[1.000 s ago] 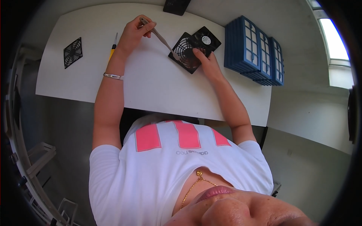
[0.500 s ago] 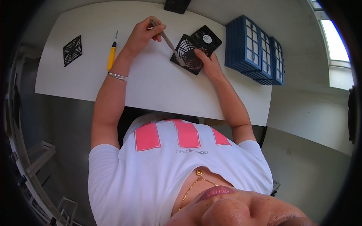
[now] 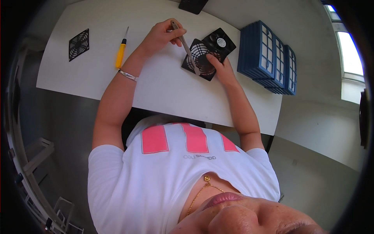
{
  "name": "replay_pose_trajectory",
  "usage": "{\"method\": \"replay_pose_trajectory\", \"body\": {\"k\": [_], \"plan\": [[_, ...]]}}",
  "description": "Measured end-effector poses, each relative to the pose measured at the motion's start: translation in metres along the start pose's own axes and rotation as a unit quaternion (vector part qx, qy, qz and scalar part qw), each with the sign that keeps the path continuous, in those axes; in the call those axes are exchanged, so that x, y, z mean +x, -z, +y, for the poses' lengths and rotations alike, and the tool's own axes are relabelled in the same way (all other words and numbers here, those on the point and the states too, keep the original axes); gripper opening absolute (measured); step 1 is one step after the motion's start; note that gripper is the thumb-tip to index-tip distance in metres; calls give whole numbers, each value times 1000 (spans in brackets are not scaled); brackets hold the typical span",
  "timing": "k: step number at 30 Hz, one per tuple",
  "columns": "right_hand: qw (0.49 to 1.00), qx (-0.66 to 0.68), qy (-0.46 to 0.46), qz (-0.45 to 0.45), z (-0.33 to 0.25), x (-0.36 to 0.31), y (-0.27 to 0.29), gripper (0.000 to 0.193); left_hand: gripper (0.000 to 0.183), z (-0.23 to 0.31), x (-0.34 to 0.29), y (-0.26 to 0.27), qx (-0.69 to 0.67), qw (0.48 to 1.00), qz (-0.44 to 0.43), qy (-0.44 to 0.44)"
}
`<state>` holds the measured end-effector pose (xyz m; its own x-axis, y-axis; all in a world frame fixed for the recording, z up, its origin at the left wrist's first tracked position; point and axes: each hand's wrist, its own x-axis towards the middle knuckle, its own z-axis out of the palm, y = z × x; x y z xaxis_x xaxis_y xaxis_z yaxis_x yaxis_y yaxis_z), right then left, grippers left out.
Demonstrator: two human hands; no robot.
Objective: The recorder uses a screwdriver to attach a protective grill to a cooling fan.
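My left hand (image 3: 165, 35) is closed around the grey-brown handle of a slim brush (image 3: 187, 50). The brush slants down to the right, its pale tip over the slats of a square black fan guard (image 3: 189, 64). My right hand (image 3: 220, 67) grips that guard at its right side, thumb on top and the other fingers mostly hidden underneath. Just behind the guard, and partly overlapped by it, is a black cooling fan (image 3: 227, 38) with a round white label. I cannot tell whether the right hand also holds the fan.
On the white table (image 3: 167, 91), a second black fan guard (image 3: 79, 45) lies at the far left. A yellow-handled screwdriver (image 3: 120, 54) lies beside my left forearm. Blue stacked frames with white panels (image 3: 257, 50) stand at the right. A black object (image 3: 193, 5) sits at the back edge.
The whole view has shifted slightly. My left hand still holds the brush, and its tip stays near the lower edge of the guard. The right hand keeps its grip.
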<state>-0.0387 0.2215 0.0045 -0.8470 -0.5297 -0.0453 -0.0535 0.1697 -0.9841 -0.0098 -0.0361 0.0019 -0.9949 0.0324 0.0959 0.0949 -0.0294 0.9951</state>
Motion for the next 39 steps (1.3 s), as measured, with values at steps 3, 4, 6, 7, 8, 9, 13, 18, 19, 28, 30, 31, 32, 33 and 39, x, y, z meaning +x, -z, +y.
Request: {"method": "replay_pose_trajectory", "body": {"k": [3,4,6,7,8,9,13,18,19,28,30,31,32,33,39], "plan": [[1000,-6,3,-23,0,3,0,24,19,-1,0,-2,-16,1000,-5,-3],[1000,-6,2,-24,-1,4,-1,24,19,-1,1,1,-16,1000,-5,-3],[1000,-6,24,-18,-3,4,-4,25,19,2,2,12,27,999,23,-18],[1000,-6,24,-18,-1,5,-2,25,19,4,1,17,27,999,23,-18],[999,-12,22,-28,2,6,0,25,19,6,0,20,21,998,48,-29],[999,-19,21,-37,4,6,2,26,19,7,-1,24,15,996,74,-40],[999,-27,23,-38,5,5,6,25,20,11,-3,32,6,991,116,-74],[1000,-6,-2,-27,2,1,0,26,19,4,-3,24,2,996,70,-47],[1000,-6,-1,-26,3,1,0,26,19,3,-3,20,-2,999,44,-27],[999,-24,30,-30,7,4,3,25,21,3,-1,25,-10,995,69,-74],[999,-15,10,-37,6,4,3,25,20,-1,-1,17,-5,997,57,-53],[999,-15,10,-37,6,5,2,25,19,-4,-1,13,-2,999,45,-31],[999,-13,10,-33,7,4,1,25,19,-4,-1,7,-2,999,44,-31],[999,-11,11,-29,7,5,1,25,19,-5,-1,2,-11,999,25,-25],[999,-22,7,-39,2,8,2,25,20,2,2,33,-17,994,88,-64]]}}
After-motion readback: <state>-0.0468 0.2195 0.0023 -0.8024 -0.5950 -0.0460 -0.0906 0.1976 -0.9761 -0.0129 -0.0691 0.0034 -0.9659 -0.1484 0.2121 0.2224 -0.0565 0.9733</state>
